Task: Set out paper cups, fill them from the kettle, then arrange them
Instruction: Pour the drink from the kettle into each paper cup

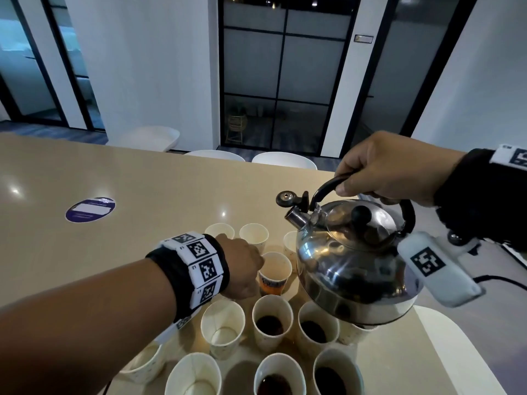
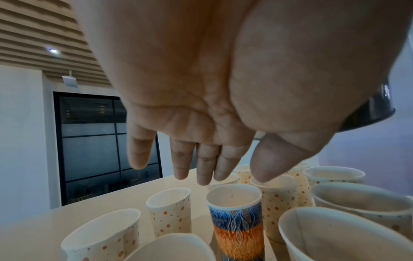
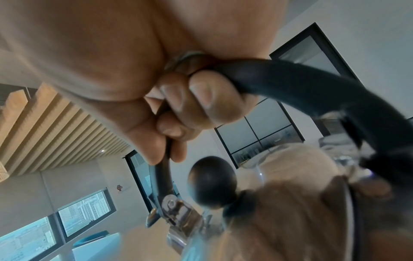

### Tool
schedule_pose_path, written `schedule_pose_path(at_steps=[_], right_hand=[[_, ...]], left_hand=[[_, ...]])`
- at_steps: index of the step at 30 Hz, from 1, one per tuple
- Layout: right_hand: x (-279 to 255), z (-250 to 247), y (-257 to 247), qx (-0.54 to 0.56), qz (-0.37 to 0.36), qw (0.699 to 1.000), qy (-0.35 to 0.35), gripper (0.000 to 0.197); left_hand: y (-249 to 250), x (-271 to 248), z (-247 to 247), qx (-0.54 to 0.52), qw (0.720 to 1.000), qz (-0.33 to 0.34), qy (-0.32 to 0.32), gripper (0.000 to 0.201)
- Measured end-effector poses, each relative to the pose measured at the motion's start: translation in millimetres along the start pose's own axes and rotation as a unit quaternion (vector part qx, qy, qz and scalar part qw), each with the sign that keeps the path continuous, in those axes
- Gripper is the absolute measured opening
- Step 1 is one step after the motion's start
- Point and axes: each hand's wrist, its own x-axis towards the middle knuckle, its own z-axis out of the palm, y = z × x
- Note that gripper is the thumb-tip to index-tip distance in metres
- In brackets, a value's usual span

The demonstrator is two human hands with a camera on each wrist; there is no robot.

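Several paper cups stand grouped on the beige table (image 1: pixel 142 181). Some hold dark liquid, such as one cup (image 1: pixel 272 323) and its neighbour (image 1: pixel 313 329); others, like the dotted cup (image 1: pixel 223 327), are empty. My right hand (image 1: pixel 376 169) grips the black handle (image 3: pixel 312 84) of the steel kettle (image 1: pixel 350 269), which hangs tilted above the cups with its spout (image 1: pixel 295 218) pointing left. My left hand (image 1: pixel 242 269) is lowered beside a blue-and-orange cup (image 1: pixel 275 276), which is empty. In the left wrist view its fingers (image 2: pixel 232 159) hang straight above that cup (image 2: pixel 236 220) and hold nothing.
A round purple sticker (image 1: pixel 90 209) lies on the table at the left. White chairs (image 1: pixel 283 159) stand along the far edge, and another chair (image 1: pixel 456 337) is at the near right. A black cable (image 1: pixel 496 277) runs off to the right.
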Motion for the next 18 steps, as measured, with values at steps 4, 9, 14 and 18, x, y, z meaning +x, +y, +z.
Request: schedule_pose_path(at_steps=[4, 9, 14, 18], right_hand=[[12, 6, 1, -0.034, -0.002, 0.999, -0.011, 0.008], [21, 13, 3, -0.072, -0.008, 0.997, -0.023, 0.009], [26, 18, 1, -0.096, -0.008, 0.995, -0.037, 0.008], [28, 17, 1, -0.113, -0.004, 0.992, -0.048, 0.009]], left_hand=[[-3, 10, 4, 0.012, 1.000, 0.005, -0.024, 0.052], [-4, 14, 10, 0.012, 0.999, 0.011, -0.037, 0.058], [-4, 15, 11, 0.006, 0.999, 0.012, -0.041, 0.057], [-5, 16, 12, 0.009, 0.999, 0.016, -0.042, 0.052]])
